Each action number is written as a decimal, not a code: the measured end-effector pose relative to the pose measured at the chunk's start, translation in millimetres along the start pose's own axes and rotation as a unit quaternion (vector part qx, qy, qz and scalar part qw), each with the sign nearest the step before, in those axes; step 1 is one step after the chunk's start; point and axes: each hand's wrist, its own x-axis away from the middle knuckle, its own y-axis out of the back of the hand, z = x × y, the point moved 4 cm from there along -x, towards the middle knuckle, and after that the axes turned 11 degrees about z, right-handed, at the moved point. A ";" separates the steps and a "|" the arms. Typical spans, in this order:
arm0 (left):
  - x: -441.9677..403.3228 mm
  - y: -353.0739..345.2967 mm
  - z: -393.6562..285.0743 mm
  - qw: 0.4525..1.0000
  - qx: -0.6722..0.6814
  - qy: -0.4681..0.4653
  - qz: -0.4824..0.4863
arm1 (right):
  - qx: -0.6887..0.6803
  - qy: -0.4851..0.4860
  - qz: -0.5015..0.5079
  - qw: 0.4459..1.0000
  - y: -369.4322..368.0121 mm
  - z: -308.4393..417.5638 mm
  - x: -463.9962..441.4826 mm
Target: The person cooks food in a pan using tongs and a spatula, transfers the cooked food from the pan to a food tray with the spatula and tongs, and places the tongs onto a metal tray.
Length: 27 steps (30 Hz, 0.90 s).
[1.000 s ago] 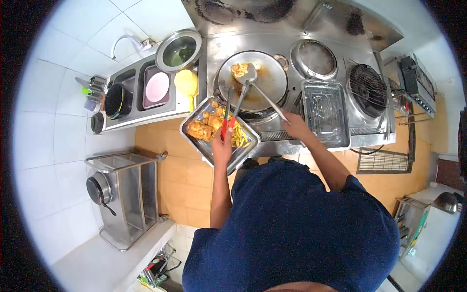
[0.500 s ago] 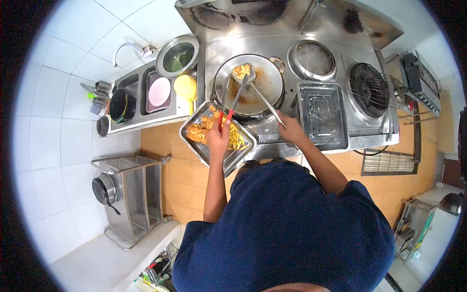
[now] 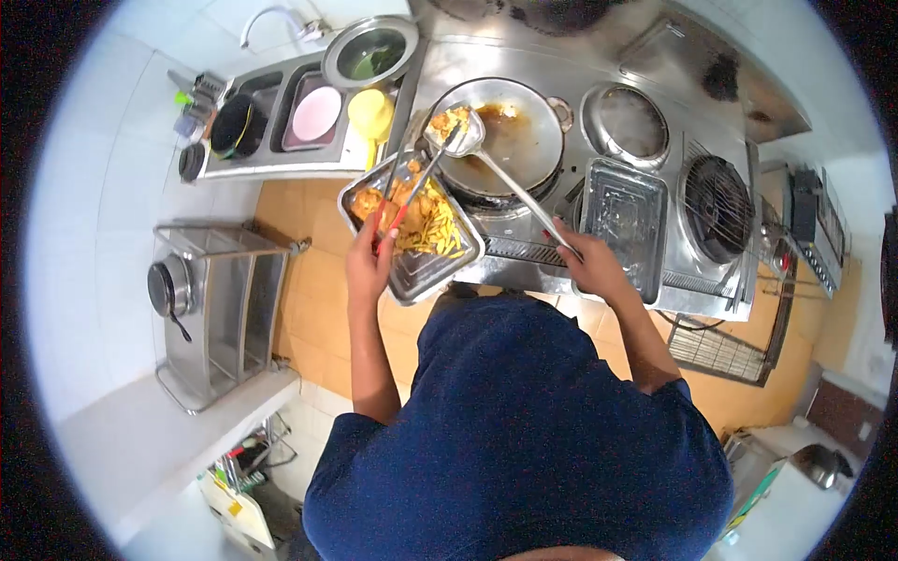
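My left hand (image 3: 371, 257) is closed round the red handles of metal tongs (image 3: 418, 187), whose tips reach up toward the ladle. Under the tongs, a metal tray (image 3: 412, 287) holds browned fried pieces (image 3: 367, 203) and yellow fries (image 3: 433, 229). My right hand (image 3: 596, 267) grips the long handle of a ladle (image 3: 475, 140). Fried bits (image 3: 449, 122) lie in the ladle's bowl, over the left edge of a wok (image 3: 524, 140) with brown oily residue in it.
An empty-looking metal tray (image 3: 625, 220) lies right of the wok, below a lidded pot (image 3: 625, 124). Farther right is a burner with a wire rack (image 3: 718, 206). At left are a yellow dipper (image 3: 370, 114), a pink bowl (image 3: 317, 113) and a metal basin (image 3: 370, 51).
The ladle with the fried bits has moved left from inside the wok to its edge, near the tray. The tongs have shifted left too. The camera view has turned.
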 end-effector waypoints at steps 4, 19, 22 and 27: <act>30.7 14.6 21.7 0.999 -0.031 0.024 -0.032 | -0.001 0.081 0.031 0.996 4.4 29.4 -0.8; 112.4 4.1 74.7 0.987 -0.092 0.127 -0.035 | 0.162 0.065 0.199 0.964 -13.1 66.7 -18.8; 115.1 2.9 82.8 0.988 -0.094 0.123 -0.028 | 0.193 0.076 0.193 0.959 -12.8 78.1 -21.2; 119.8 3.4 90.7 0.986 -0.097 0.130 -0.035 | 0.263 0.067 0.185 0.944 -6.3 101.2 -20.8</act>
